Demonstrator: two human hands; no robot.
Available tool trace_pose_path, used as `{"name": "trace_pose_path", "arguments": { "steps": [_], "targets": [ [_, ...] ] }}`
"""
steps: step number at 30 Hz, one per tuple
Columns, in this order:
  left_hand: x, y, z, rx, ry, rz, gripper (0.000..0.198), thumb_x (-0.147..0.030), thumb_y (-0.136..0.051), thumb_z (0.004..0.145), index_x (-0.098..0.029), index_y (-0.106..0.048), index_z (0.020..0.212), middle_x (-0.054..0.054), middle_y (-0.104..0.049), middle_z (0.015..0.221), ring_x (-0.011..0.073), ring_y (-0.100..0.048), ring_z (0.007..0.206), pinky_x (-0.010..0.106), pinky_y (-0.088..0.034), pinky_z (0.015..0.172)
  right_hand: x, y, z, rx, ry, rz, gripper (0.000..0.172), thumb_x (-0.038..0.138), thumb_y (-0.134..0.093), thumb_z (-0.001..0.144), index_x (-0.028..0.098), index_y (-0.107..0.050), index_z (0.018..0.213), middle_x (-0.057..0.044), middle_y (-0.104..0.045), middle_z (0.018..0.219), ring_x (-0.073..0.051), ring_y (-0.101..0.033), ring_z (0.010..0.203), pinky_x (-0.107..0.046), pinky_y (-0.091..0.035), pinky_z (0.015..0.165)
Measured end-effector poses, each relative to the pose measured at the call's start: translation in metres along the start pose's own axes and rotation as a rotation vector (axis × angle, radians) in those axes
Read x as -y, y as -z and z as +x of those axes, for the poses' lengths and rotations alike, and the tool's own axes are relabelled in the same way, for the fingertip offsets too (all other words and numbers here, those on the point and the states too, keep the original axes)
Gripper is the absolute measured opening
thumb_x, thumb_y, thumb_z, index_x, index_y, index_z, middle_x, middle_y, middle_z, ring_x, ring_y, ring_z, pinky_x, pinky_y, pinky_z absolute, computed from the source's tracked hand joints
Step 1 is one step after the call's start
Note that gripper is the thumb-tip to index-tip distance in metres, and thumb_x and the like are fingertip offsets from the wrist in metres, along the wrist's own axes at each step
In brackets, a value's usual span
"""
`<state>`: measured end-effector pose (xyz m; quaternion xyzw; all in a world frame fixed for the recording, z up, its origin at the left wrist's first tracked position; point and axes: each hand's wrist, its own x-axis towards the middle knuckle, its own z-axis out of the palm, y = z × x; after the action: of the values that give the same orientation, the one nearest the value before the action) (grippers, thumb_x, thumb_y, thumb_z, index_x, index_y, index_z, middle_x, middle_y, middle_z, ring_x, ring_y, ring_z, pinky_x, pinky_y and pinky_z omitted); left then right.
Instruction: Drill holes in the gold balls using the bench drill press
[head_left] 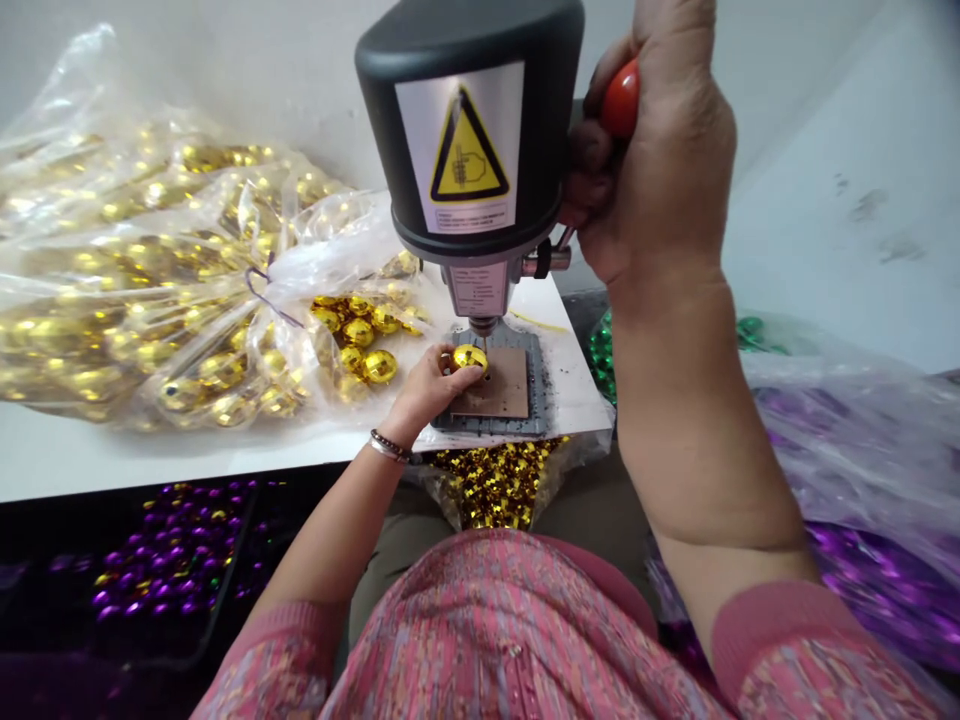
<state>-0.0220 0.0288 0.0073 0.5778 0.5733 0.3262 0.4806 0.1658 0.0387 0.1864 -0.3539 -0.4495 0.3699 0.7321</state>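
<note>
My left hand (433,390) pinches a shiny gold faceted ball (469,359) between thumb and fingers. The ball is just beside the thin bit of a black bench drill press (469,120), over a brown square board (504,385) on the drill's grey base (537,372). Whether the bit touches the ball I cannot tell. Up at the right of the drill head, my right hand (652,170) is closed around the feed lever with its red knob (621,98). A warning label (469,150) faces me on the drill head.
Left of the drill, a clear tied bag (150,270) bulges with gold balls, and loose gold balls (360,330) lie beside it. An open bag of gold balls (499,485) hangs at the white table's (45,460) front edge. Purple balls (165,550) sit low left; purple bags (885,580) stand right.
</note>
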Motion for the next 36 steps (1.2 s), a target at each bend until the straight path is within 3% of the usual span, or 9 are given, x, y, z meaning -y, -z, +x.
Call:
{"name": "trace_pose_path", "arguments": {
  "steps": [4, 9, 15, 20, 23, 26, 31, 36],
  "targets": [
    [0.003, -0.003, 0.000, -0.016, -0.111, 0.217, 0.060, -0.037, -0.082, 0.071, -0.015, -0.064, 0.124, 0.006, -0.073, 0.099, 0.0175, -0.064, 0.083, 0.029, -0.051, 0.078, -0.002, -0.002, 0.003, -0.019, 0.000, -0.005, 0.055, 0.072, -0.033, 0.092, 0.022, -0.034, 0.071, 0.009, -0.032, 0.046, -0.003, -0.029, 0.034, -0.016, -0.016, 0.029],
    [-0.014, -0.012, -0.008, 0.045, -0.177, 0.497, 0.068, -0.033, -0.081, 0.074, -0.017, -0.062, 0.137, 0.007, -0.075, 0.108, 0.0217, -0.068, 0.090, 0.033, -0.053, 0.087, 0.001, 0.002, 0.001, 0.012, -0.024, -0.013, 0.045, 0.056, -0.028, 0.100, 0.022, -0.036, 0.071, 0.009, -0.033, 0.047, -0.004, -0.032, 0.034, -0.018, -0.019, 0.032],
    [-0.013, -0.020, -0.011, 0.062, -0.172, 0.508, 0.072, -0.032, -0.080, 0.076, -0.018, -0.059, 0.144, 0.007, -0.077, 0.109, 0.0236, -0.071, 0.098, 0.032, -0.053, 0.090, 0.001, 0.006, 0.001, 0.048, -0.036, -0.005, 0.043, 0.055, -0.034, 0.099, 0.023, -0.036, 0.071, 0.008, -0.034, 0.050, -0.005, -0.032, 0.038, -0.022, -0.022, 0.034],
    [-0.007, -0.020, -0.010, 0.066, -0.161, 0.468, 0.071, -0.033, -0.080, 0.076, -0.019, -0.059, 0.143, 0.008, -0.076, 0.122, 0.0260, -0.071, 0.106, 0.034, -0.053, 0.093, -0.007, 0.014, -0.023, 0.082, 0.213, -0.004, 0.042, 0.060, -0.054, 0.089, 0.023, -0.042, 0.072, 0.008, -0.036, 0.051, -0.007, -0.036, 0.042, -0.024, -0.030, 0.041],
    [-0.007, -0.020, -0.011, 0.056, -0.159, 0.476, 0.071, -0.033, -0.080, 0.076, -0.019, -0.059, 0.143, 0.009, -0.073, 0.128, 0.0269, -0.070, 0.111, 0.035, -0.052, 0.096, -0.018, 0.026, -0.048, 0.111, 0.412, -0.067, 0.031, 0.048, -0.054, 0.093, 0.022, -0.050, 0.075, 0.006, -0.043, 0.059, -0.007, -0.044, 0.052, -0.025, -0.041, 0.054],
    [-0.008, -0.020, -0.012, 0.062, -0.150, 0.465, 0.073, -0.032, -0.080, 0.076, -0.018, -0.058, 0.145, 0.009, -0.075, 0.125, 0.0261, -0.071, 0.108, 0.034, -0.053, 0.095, -0.033, 0.041, -0.066, 0.158, 0.471, -0.104, 0.022, 0.044, -0.063, 0.088, 0.025, -0.057, 0.077, 0.005, -0.051, 0.063, -0.008, -0.049, 0.058, -0.029, -0.048, 0.066],
    [-0.008, -0.020, -0.013, 0.078, -0.144, 0.447, 0.071, -0.032, -0.079, 0.077, -0.018, -0.058, 0.144, 0.008, -0.076, 0.120, 0.0258, -0.071, 0.104, 0.034, -0.054, 0.093, -0.049, 0.054, -0.072, 0.320, 0.590, -0.134, 0.024, 0.045, -0.056, 0.093, 0.026, -0.059, 0.078, 0.005, -0.050, 0.064, -0.008, -0.050, 0.065, -0.033, -0.054, 0.084],
    [-0.007, -0.020, -0.014, 0.060, -0.160, 0.429, 0.070, -0.031, -0.080, 0.076, -0.022, -0.059, 0.143, 0.006, -0.075, 0.123, 0.0252, -0.070, 0.109, 0.034, -0.052, 0.098, -0.055, 0.054, -0.072, 0.327, 0.652, -0.126, 0.027, 0.048, -0.051, 0.095, 0.027, -0.062, 0.080, 0.002, -0.052, 0.066, -0.010, -0.052, 0.067, -0.033, -0.053, 0.082]
  ]
}}
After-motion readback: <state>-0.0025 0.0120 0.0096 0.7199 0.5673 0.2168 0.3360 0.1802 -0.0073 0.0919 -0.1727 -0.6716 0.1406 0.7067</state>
